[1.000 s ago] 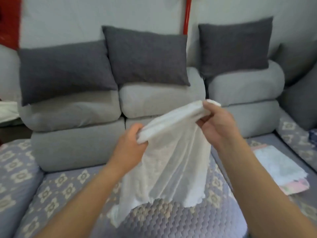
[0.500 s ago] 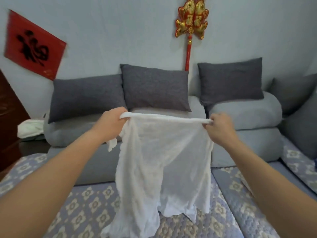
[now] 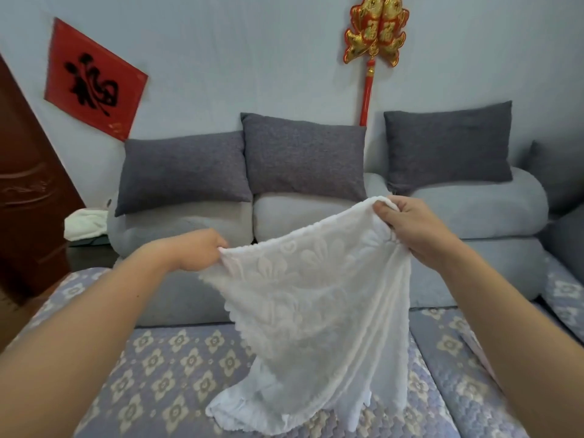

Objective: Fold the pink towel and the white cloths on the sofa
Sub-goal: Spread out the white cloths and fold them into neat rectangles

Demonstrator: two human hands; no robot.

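Sofa [image 3: 395, 222]: your work surface, seat below cloth. White cloth [image 3: 309, 298]: held aloft, spread for folding, hem brushing seat. Your right hand [image 3: 420, 229]: fingers curled, pinching higher corner. Your left hand [image 3: 202, 251]: fingers curled, gripping lower corner, keeping edge taut.

White cloth [image 3: 316, 298] hides part of the sofa [image 3: 164, 368] seat and lower backrest behind it, and its bunched top corners cover the fingertips of both hands, left [image 3: 199, 252] and right [image 3: 414, 229]. Forearms cut off at bottom edge. Small white bundle [image 3: 85, 222] far left is partly behind the sofa arm, too unclear to identify; door [image 3: 25, 197] cropped at left edge.
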